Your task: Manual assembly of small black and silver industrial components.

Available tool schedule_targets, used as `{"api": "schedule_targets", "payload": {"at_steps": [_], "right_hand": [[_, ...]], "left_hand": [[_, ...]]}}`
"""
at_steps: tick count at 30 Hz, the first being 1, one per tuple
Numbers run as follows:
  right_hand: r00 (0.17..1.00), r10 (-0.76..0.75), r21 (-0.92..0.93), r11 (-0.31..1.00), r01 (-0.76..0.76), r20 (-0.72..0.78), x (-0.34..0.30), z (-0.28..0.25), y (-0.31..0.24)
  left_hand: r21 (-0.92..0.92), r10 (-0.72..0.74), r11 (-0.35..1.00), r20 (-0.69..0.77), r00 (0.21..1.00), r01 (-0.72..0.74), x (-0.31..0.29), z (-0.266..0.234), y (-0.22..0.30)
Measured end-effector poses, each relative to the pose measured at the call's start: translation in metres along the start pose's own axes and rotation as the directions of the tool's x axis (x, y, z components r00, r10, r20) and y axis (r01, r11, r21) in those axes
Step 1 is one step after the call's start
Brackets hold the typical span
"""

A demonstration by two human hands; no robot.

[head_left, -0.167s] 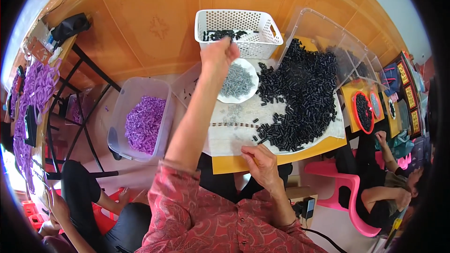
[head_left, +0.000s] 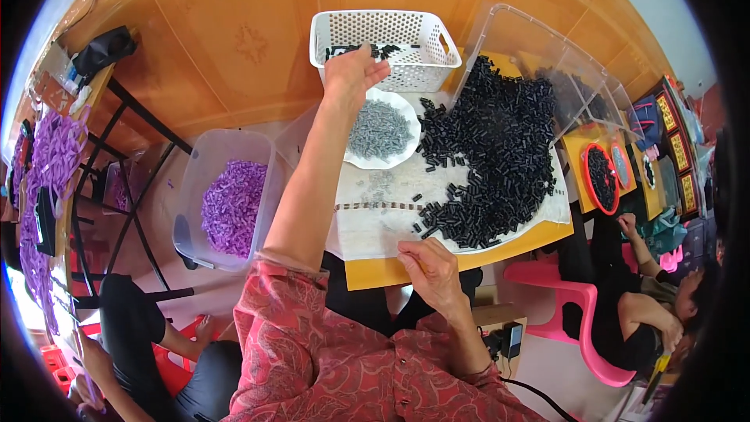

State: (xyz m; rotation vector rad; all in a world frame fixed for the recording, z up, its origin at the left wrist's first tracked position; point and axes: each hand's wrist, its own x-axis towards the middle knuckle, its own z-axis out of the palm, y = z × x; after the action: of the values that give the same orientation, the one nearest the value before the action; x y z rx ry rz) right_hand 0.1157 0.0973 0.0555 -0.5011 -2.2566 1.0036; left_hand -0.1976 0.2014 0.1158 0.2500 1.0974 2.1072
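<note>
My left hand is stretched out over the near rim of a white perforated basket, its fingers apart and nothing seen in them. Short black tubes lie in the basket. Below that hand, a white plate holds a heap of small clear-grey pieces. My right hand is at the near table edge with thumb and fingers drawn together; whatever they may hold is hidden. Just beyond it spreads a large pile of black tubes on a white cloth.
A clear plastic bin lies tipped behind the pile. On the left, a translucent tub holds purple pieces. Co-workers sit on both sides, one on a pink chair. An orange panelled wall stands behind the table.
The whole view has shifted slightly. My left hand has drawn back a little from the basket, and its fingers now show spread. My right hand stays near the table edge, fingers still closed.
</note>
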Motion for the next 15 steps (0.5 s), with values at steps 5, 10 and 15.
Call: {"api": "schedule_targets", "payload": {"at_steps": [5, 10, 15], "right_hand": [[0.988, 0.081, -0.110, 0.989, -0.096, -0.135, 0.008, -0.012, 0.014], [0.965, 0.088, -0.217, 0.966, -0.143, -0.247, 0.032, -0.008, 0.031], [0.973, 0.109, -0.382, 0.906, -0.181, -0.203, 0.059, 0.003, 0.048]], "left_hand": [[0.046, 0.035, 0.998, -0.005, 0.999, -0.034, -0.074, -0.025, -0.034], [0.062, -0.057, 0.996, -0.050, 0.997, 0.060, -0.163, -0.062, -0.065], [0.056, -0.151, 0.986, -0.090, 0.984, 0.156, -0.216, -0.078, -0.087]]}}
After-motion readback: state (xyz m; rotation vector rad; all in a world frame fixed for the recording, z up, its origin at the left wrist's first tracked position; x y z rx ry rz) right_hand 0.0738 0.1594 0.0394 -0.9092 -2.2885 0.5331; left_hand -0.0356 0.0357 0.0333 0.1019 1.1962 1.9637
